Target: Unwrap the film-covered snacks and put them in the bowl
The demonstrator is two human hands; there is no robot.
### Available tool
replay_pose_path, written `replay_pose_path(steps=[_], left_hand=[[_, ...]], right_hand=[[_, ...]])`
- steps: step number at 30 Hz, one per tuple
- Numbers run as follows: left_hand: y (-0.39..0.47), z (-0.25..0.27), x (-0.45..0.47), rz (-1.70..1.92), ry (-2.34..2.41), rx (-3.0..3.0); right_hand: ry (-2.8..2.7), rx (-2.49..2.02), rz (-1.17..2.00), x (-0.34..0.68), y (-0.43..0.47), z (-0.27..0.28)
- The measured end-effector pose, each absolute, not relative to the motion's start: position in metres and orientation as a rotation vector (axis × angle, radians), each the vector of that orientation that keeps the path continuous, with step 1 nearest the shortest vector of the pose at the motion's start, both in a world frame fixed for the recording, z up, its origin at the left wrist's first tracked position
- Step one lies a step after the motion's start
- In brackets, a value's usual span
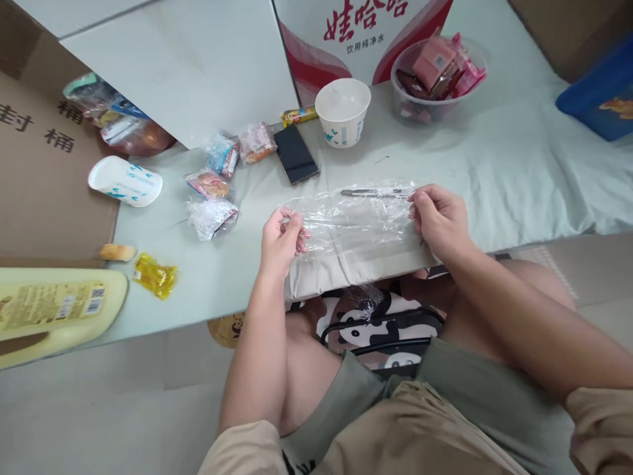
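Head view | left hand and right hand are pinching opposite ends of plastic wrap, stretching it over the table edge near a pen | handling: light, limp, clingy, tearing easily | grip: keeping to the edges

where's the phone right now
In the head view the phone lies flat, screen dark, on the table left of centre, just left of the upright paper cup and beyond the plastic wrap stretched between both hands.
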State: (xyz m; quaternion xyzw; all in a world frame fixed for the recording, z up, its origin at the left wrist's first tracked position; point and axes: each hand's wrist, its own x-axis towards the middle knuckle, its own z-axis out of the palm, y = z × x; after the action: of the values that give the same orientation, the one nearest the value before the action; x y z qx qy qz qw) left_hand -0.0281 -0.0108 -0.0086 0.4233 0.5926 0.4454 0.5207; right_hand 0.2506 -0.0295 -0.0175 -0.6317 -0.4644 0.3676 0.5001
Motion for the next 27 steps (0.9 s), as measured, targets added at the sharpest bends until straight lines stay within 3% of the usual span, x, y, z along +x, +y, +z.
replay_pose_path(steps=[9, 18, 23, 27], left_hand=[[-0.010, -0.008, -0.025, 0.966, 1.728, 1.152], [-0.010, -0.010, -0.023, 0.579, 2.192, 1.569], [-0.006, -0.017, -0.024, 0.759, 2.201, 1.792], [-0.003, -0.027, -0.031, 0.853, 1.962, 1.748]], right_hand=[[-1.288, -1.823, 0.793, 0.259, -0.017, -0.004], [-1.693, -2.051, 0.474, 0.270, -0.021, -0.018], [-1.923, -1.889, 0.190, 0.265, -0.025, -0.026], [-2.181, -1.705, 0.178, 0.266, -0.040, -0.026]])
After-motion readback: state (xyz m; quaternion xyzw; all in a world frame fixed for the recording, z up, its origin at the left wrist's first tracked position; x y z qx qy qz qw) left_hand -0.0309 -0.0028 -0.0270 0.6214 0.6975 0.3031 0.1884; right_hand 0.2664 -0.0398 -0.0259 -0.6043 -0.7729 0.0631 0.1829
